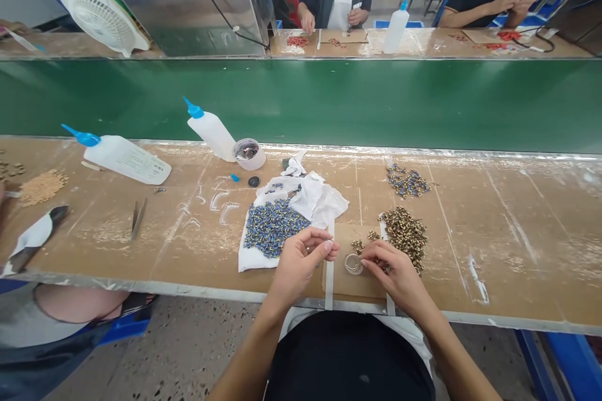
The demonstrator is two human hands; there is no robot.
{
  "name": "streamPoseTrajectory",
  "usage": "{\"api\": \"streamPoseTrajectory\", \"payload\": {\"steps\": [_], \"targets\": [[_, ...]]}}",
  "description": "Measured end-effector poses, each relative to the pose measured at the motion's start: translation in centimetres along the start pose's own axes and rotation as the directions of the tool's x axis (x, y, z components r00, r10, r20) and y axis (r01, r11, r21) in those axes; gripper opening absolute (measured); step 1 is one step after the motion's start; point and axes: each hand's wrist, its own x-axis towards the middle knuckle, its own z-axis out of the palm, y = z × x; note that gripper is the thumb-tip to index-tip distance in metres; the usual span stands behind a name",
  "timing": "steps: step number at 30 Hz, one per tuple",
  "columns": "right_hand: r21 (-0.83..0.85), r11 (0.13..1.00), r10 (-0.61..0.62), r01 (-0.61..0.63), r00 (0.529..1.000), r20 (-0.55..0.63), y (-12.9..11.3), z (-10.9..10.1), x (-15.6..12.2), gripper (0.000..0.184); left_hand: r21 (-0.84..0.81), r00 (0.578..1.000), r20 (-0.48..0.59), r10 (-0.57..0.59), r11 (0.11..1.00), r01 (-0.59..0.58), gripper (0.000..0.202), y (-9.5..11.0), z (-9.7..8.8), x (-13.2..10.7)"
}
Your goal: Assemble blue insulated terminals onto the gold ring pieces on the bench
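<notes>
My left hand (303, 258) has its fingertips pinched together beside a pile of small blue parts (271, 225) lying on a white cloth (310, 197); whatever it pinches is too small to make out. My right hand (392, 269) rests on a taped cardboard pad (350, 282), fingertips pinched near a small round clear cap (352, 263). A heap of small brass-coloured parts (405, 232) lies just beyond my right hand. A smaller cluster of blue-and-brass pieces (408, 182) sits farther back.
Two white squeeze bottles with blue nozzles (125, 156) (212, 131) lie at the left, next to a small tape roll (249, 153). Tweezers (138, 218) lie on the bench. A green conveyor (329, 103) runs behind. Other people work across it, and one sits at my left.
</notes>
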Motion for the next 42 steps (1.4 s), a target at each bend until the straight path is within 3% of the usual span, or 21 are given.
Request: {"api": "streamPoseTrajectory", "payload": {"steps": [11, 15, 22, 30, 42], "targets": [[0.070, 0.997, 0.019, -0.014, 0.997, -0.072, -0.4, 0.8, 0.1, 0.017, 0.090, 0.997, 0.049, 0.064, 0.994, -0.068, 0.013, 0.3, 1.0, -0.1], [0.185, 0.982, 0.062, -0.032, 0.985, -0.160, -1.9, -0.9, 0.1, 0.015, 0.015, 0.996, 0.089, 0.026, 1.000, -0.027, 0.016, 0.7, 1.5, -0.3], [0.392, 0.920, 0.102, 0.029, 0.945, -0.310, -6.1, -3.5, 0.3, 0.011, 0.089, 0.993, 0.099, 0.056, 0.994, -0.065, 0.014, 1.3, 2.7, -0.7], [0.498, 0.866, 0.121, 0.049, 0.945, -0.303, -8.6, -2.9, 1.0, 0.009, 0.046, 0.974, 0.220, 0.062, 0.996, -0.073, 0.012, 2.6, 4.0, -1.8], [0.474, 0.881, 0.159, 0.009, 0.936, -0.314, -9.0, -3.1, 0.6, 0.007, -0.008, 0.971, 0.226, 0.081, 0.997, -0.081, 0.009, 3.0, 4.7, -2.1]]}}
